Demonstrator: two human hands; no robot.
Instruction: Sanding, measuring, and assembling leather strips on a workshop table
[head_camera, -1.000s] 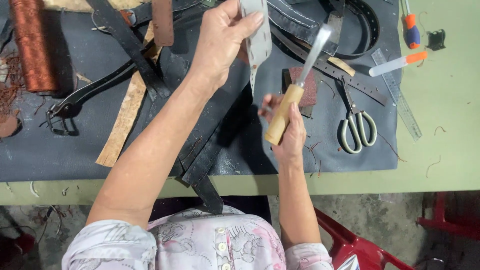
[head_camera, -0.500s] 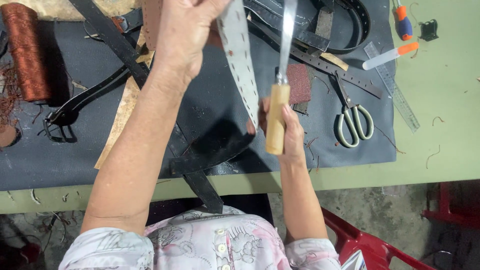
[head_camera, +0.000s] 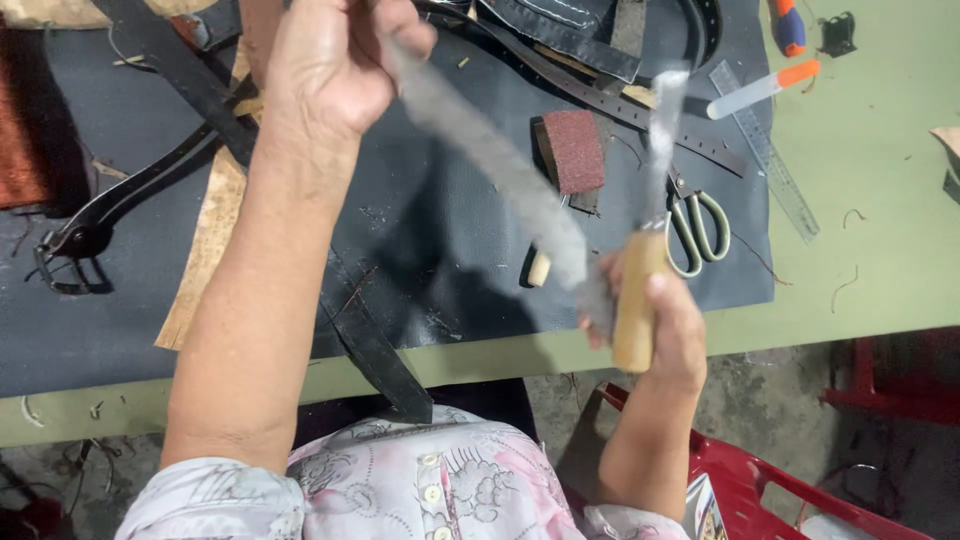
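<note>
The grey strap (head_camera: 500, 165) has swung lower, left hand (head_camera: 335, 65) fingers pinching it, right hand (head_camera: 655, 320) fingers clasping the wooden-handled tool (head_camera: 640, 300).

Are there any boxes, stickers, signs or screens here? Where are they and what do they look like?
Printed packet or paper: bottom edge, inside the red crate by the person's right arm; only a pale, colourful corner shows.
Ruler: on the green table, upper right; long, clear strip with fine marks.
No boxes, signs or screens in view.
</note>
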